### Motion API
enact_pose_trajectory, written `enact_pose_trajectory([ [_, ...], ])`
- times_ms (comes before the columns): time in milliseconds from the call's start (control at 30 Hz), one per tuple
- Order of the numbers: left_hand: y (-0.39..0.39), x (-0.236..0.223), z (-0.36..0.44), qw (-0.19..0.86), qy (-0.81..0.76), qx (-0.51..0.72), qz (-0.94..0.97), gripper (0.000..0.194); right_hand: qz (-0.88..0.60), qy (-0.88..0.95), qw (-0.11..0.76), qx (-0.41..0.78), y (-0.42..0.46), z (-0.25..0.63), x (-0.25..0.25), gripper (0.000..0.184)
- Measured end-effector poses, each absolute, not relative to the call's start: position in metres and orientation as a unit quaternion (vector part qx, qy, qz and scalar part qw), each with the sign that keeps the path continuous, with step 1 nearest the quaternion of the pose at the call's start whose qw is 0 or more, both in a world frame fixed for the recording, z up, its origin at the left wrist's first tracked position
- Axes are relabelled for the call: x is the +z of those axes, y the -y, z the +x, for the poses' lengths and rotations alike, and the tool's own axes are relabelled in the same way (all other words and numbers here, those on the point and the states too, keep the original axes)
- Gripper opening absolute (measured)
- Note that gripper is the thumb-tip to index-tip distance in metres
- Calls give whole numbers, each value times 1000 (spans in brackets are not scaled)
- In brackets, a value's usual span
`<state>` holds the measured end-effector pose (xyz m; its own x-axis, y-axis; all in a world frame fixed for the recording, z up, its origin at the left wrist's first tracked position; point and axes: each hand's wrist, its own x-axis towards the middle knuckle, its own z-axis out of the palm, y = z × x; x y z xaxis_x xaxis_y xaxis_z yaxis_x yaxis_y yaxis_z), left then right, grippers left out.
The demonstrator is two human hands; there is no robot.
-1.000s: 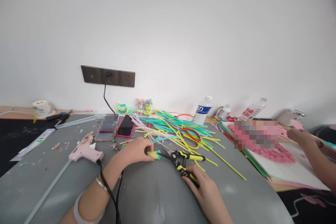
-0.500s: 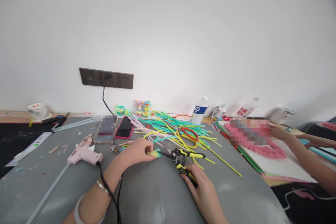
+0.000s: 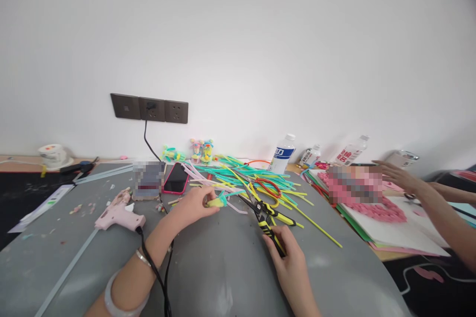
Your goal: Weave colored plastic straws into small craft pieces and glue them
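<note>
My left hand (image 3: 199,202) pinches a small yellow and teal fuzzy craft piece (image 3: 216,201) between thumb and fingers. One thin teal strand sticks out of it to the right. In my right hand (image 3: 289,252) are black and yellow spring-handled snips (image 3: 265,218), gripped by the lower handle. Their blades stand apart and point up and left, clear of the piece. Behind both hands spreads a pile of teal, yellow and pale pink pipe cleaners (image 3: 238,178). Scissors with red-orange handles (image 3: 269,187) lie on that pile.
A pink glue gun (image 3: 121,215) lies left, its black cord passing over my left forearm. Nearby are a phone (image 3: 176,178), small fuzzy figures (image 3: 203,151) and a bottle (image 3: 281,154). At right, another person's hand (image 3: 403,178) hovers near a pink braided wreath (image 3: 385,210).
The snips have moved right, away from the piece, and their blades have opened. My left hand has risen slightly with the piece. The other person's hand has lifted off the wreath.
</note>
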<state>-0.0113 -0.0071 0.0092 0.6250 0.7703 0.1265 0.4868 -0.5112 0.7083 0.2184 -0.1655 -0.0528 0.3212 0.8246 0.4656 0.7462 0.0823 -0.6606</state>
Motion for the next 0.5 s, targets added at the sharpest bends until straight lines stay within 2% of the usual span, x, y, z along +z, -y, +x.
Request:
enact_pose_trajectory([
  [200,1,7,-12,273,-387,303,827,17,-684,573,449,49,168,220,-52,27],
  [367,0,10,-14,259,-403,320,817,17,-688,604,377,140,178,224,-41,29],
  [500,1,11,-13,250,-417,310,817,17,-697,607,346,165,186,221,-31,28],
])
